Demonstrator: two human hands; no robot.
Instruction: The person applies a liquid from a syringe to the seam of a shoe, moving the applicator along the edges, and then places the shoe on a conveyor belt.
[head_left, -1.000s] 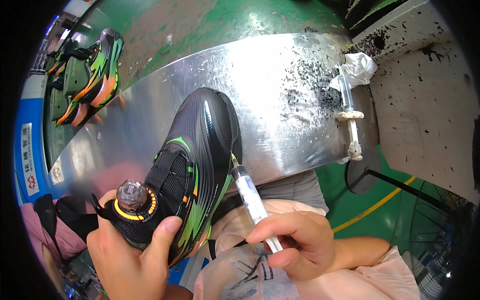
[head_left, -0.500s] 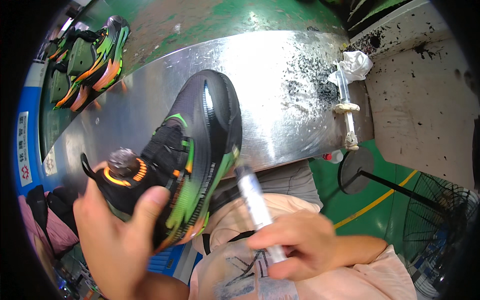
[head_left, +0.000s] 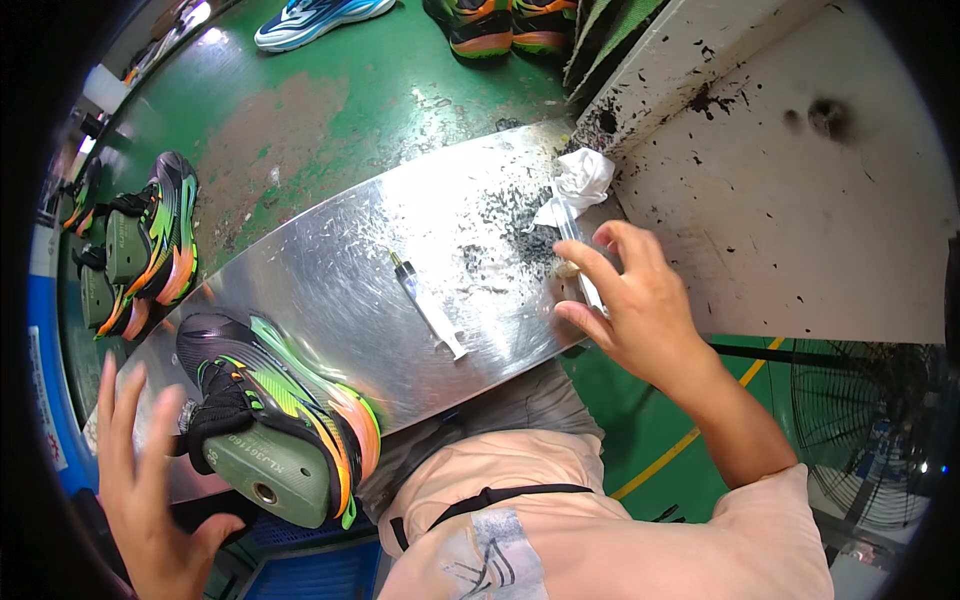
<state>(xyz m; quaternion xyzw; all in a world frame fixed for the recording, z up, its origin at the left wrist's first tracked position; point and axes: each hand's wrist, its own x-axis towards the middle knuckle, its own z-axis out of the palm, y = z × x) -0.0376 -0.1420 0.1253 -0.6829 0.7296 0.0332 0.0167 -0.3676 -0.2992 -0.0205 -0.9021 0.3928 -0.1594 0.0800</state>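
**Left hand [head_left: 150, 518] opened beside a shoe [head_left: 268, 395], right hand [head_left: 642, 318] opened around a syringe**

Clock hours are read from the middle of the view, with twelve pointing away from the body. The working surface is formed by a shiny metal sheet [head_left: 500, 330], its far edge run from nine to one o'clock and its near edge visible from seven to four. Room at one and two o'clock is bounded by a black-spattered pale panel [head_left: 800, 200], with a white cloth [head_left: 585, 177] crumpled at its foot. Beyond the far edge, a green tabletop [head_left: 380, 110] is stretched toward eleven. A band of metal is left between the shoe and a needle-tipped syringe [head_left: 430, 308], which is laid just left of the middle, needle toward eleven, plunger toward five.

The shoe is placed at eight o'clock by the near edge, toe toward eleven, with a green last [head_left: 285, 470] seen in its opening.

The left hand is raised at eight, fingers blurred and spread, thumb held well apart; nothing is gripped, and whether the shoe is brushed cannot be told. The right forearm [head_left: 745, 430] is brought in from four o'clock. At three, the right hand's fingers are curved and parted widely from the thumb, with the second syringe [head_left: 565, 215] between or beneath them; contact cannot be told.
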